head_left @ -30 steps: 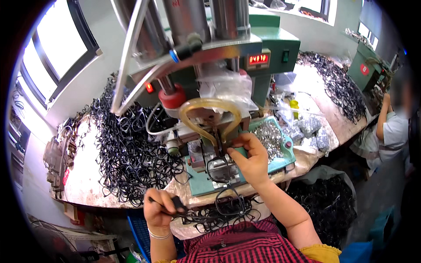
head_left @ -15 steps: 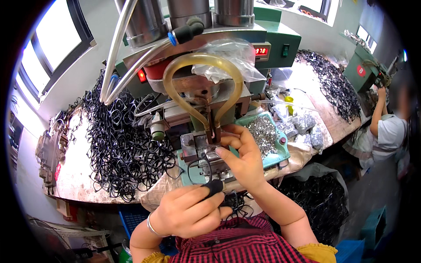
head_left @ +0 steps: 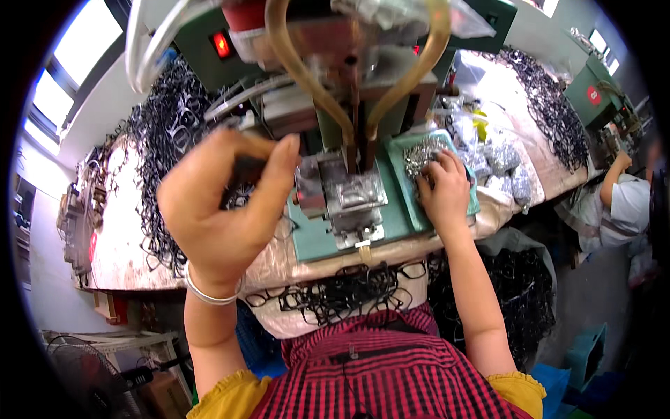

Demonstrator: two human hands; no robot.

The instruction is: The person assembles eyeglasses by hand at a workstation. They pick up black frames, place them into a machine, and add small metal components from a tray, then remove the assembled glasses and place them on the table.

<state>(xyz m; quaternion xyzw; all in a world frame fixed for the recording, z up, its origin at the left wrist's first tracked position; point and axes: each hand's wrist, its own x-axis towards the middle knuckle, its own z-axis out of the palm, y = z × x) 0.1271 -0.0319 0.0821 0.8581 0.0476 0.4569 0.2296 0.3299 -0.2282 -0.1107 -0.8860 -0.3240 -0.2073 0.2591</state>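
Note:
My left hand (head_left: 216, 202), blurred by motion, is raised left of the machine's metal fixture (head_left: 354, 195). Its fingers are curled and the thumb points up; a dark patch shows between them, and I cannot tell whether it is held. My right hand (head_left: 447, 192) reaches over a green tray (head_left: 417, 222) of small shiny metal parts (head_left: 420, 152). Its fingers bend down at the parts, thumb and fingertips close together; what is between them is too small to make out. Two copper-coloured prongs (head_left: 361, 155) stand over the fixture, where no eyeglass frame shows.
Black eyeglass frames (head_left: 171, 119) are heaped at the left, and more (head_left: 342, 290) lie across my lap. Bags of metal parts (head_left: 501, 159) sit right of the tray. A dark-filled sack (head_left: 516, 279) stands below the table. Another person (head_left: 611, 202) works at far right.
My left hand has moved up and left, away from the fixture; the dark frame there is gone. The right hand has left the fixture for the parts tray. The view has shifted closer to the machine.

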